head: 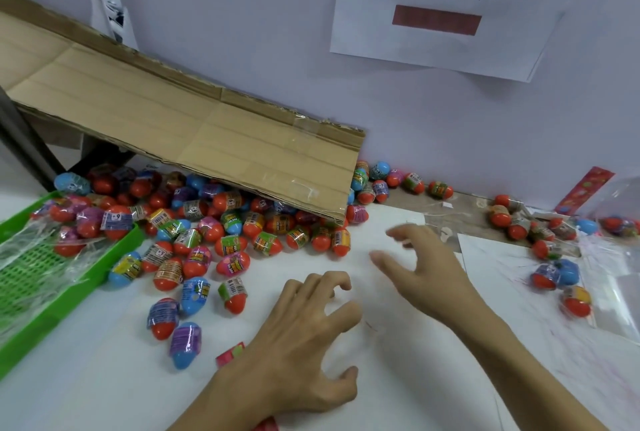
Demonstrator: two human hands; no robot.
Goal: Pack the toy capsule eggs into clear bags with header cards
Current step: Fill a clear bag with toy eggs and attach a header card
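Many toy capsule eggs [228, 243], red or blue with printed shrink labels, lie heaped on the white table under a cardboard flap. More eggs [556, 275] lie scattered at the right. My left hand [304, 337] hovers low at the centre with its fingers curled like a claw, and nothing shows in it. My right hand [419, 268] reaches forward above the table, fingers spread and slightly blurred, holding nothing. A red header card [230, 352] peeks out beside my left wrist. A clear bag with eggs [620, 223] and a red header card [585, 188] leans at the far right.
A green slotted tray [69, 295] holding bagged eggs stands at the left edge. The flattened cardboard [207, 126] slopes down from the back left. A paper sign [440, 8] hangs on the wall. Flat clear bags [616, 295] lie at the right.
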